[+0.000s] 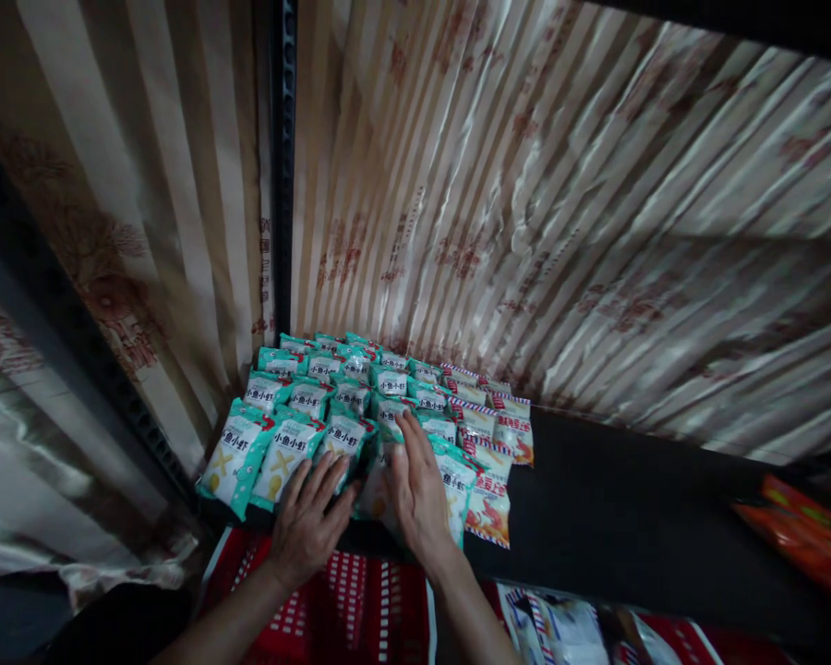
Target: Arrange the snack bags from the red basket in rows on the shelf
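Observation:
Rows of teal-and-white snack bags (289, 445) stand leaning back on a dark shelf (596, 499). My left hand (311, 517) lies with fingers spread over the lower front of the front-row bags, touching them. My right hand (419, 489) rests against the front row further right, its fingers stretched out and pointing up, partly covering a bag behind it. Neither hand is closed around a bag. At the right end of the rows stand several white-and-orange snack bags (488, 494) with blue-and-red striped edges.
Below the shelf edge is a red plastic basket (388, 600). More packets (572, 633) lie in a red container at the lower right. An orange packet (803, 536) sits on the shelf's right end. Striped sheeting (457, 185) and a dark metal post (283, 185) bound the back and left.

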Demonstrator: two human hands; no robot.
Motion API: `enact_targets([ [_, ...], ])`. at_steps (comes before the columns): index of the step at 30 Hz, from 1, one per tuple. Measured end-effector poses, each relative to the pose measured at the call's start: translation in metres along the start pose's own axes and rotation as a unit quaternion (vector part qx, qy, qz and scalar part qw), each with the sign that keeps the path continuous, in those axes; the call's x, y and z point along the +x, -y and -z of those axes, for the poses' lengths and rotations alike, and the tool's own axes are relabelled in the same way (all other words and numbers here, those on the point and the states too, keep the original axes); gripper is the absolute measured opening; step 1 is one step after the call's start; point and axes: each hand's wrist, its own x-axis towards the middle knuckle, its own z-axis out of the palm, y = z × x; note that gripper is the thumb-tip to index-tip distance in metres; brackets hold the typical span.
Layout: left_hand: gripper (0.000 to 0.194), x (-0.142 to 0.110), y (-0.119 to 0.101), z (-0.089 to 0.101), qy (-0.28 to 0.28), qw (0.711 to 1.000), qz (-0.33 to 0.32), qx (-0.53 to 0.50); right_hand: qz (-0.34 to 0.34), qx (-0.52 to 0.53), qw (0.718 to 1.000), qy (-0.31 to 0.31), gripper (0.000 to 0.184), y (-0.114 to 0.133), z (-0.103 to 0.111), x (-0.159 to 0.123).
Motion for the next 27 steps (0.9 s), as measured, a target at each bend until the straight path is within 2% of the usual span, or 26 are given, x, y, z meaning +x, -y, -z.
enact_targets([
  [4,0.032,-0.002,-0.002,0.002,-0.01,1.0,-0.011,-0.011,-0.02,0.005,0.999,-0.035,0.04,-0.008,0.008,-0.061],
  [8,0.037,-0.004,-0.012,0.003,0.0,1.0,-0.019,-0.015,-0.043,-0.011,0.998,-0.033,0.039,-0.013,0.006,-0.088],
  [14,0.035,-0.006,-0.032,0.001,0.023,0.997,-0.052,-0.046,-0.065,-0.018,0.998,-0.008,0.041,-0.018,0.006,-0.08],
  [21,0.046,-0.007,-0.043,-0.006,0.062,0.997,-0.04,-0.039,-0.053,0.012,0.998,0.025,0.042,-0.013,0.002,-0.069],
  [25,0.045,-0.007,-0.051,-0.008,0.053,0.997,-0.04,-0.029,-0.035,0.033,0.998,0.033,0.042,-0.017,0.012,-0.068],
  [27,0.043,-0.006,-0.055,-0.008,0.039,0.998,-0.033,-0.029,-0.032,0.035,0.999,0.016,0.042,-0.022,0.023,-0.068],
])
